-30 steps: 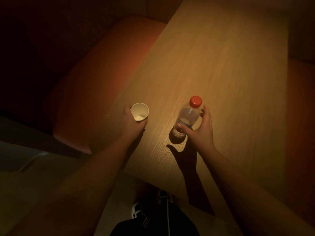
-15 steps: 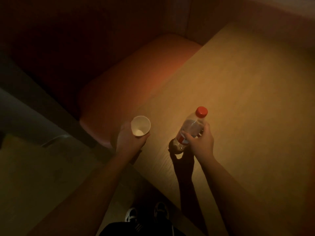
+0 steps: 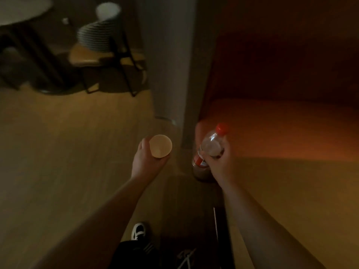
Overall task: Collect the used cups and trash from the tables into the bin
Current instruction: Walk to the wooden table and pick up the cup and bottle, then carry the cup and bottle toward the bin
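Note:
My left hand (image 3: 148,162) grips a small white paper cup (image 3: 160,146), its mouth facing the camera, held over the wooden floor. A clear plastic bottle (image 3: 210,146) with a red cap and red label is gripped around its middle by my right hand (image 3: 219,162), tilted with the cap pointing up and away. Both are off the wooden table (image 3: 291,191), whose corner lies under my right forearm. No bin can be made out in this dim, blurred view.
An orange bench seat (image 3: 281,123) runs behind the table at right. A grey pillar (image 3: 169,65) stands ahead, just past my hands. A chair (image 3: 104,53) with a striped item on it and a round table (image 3: 21,10) are at upper left. Wooden floor (image 3: 68,142) spreads left.
Both hands lifted the cup and bottle off the table. My view swung left, away from the table toward the floor, pillar and chair.

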